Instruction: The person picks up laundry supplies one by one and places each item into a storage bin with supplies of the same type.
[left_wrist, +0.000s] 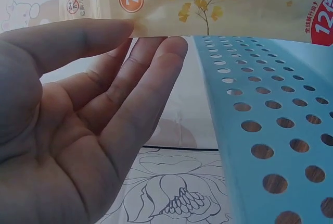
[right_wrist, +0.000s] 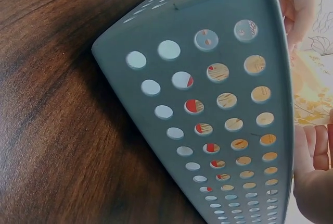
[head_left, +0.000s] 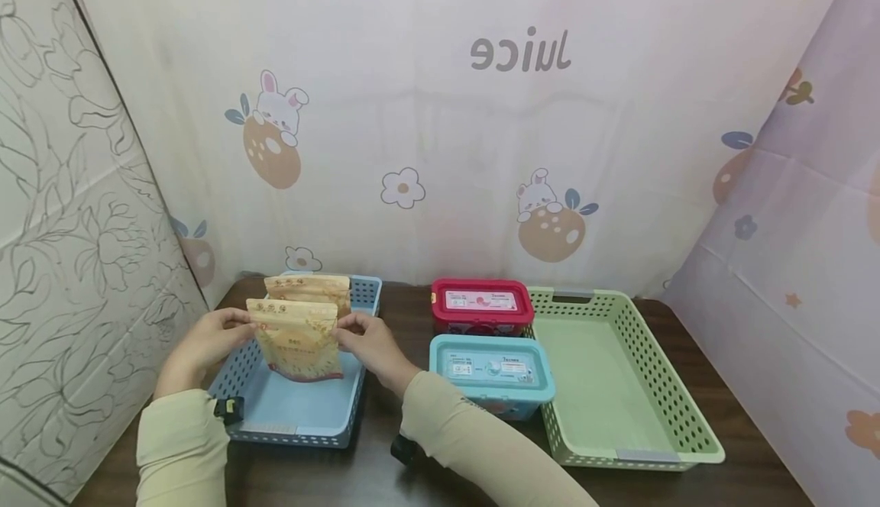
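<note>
Both hands hold a yellow pouch upright by its side edges at the blue basket. My left hand pinches the pouch's left edge near the top; in the left wrist view the thumb lies on the front and the fingers go behind it. On the opposite edge, my right hand pinches with thumb and fingers. A similar second pouch stands just behind, mostly covered by the first. Through the basket's holes, the right wrist view shows the pouch's red bottom corner. Whether the pouch touches the basket floor, I cannot tell.
A red lidded box and a light-blue lidded box stand right of the blue basket. Beyond them lies a green perforated basket. Curtains enclose the dark wooden table.
</note>
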Demonstrator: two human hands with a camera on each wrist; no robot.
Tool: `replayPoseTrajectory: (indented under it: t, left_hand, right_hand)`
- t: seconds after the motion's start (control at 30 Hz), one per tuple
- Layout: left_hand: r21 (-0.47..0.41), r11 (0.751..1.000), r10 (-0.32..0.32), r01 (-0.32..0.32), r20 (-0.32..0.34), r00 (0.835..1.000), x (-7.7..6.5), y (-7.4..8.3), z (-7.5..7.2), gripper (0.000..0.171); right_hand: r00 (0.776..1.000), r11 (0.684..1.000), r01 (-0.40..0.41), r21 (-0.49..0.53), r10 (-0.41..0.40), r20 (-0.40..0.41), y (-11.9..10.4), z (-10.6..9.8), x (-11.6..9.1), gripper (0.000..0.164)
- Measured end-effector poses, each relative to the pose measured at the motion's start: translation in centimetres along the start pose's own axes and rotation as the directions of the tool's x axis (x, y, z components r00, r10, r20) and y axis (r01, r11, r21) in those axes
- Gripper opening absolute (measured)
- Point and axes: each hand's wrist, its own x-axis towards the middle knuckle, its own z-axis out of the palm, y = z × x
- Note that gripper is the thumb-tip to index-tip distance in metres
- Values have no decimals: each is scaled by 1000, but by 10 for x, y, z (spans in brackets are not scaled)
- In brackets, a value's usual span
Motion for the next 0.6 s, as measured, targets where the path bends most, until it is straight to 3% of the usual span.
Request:
replayPoseTrajectory:
  t: [0.6]
  left_hand:
    - [37,999,-16,15,3,1000,-5,0,-2,46]
  right_hand:
    - [999,998,-27,-60,30,43,-3,-3,-2,15]
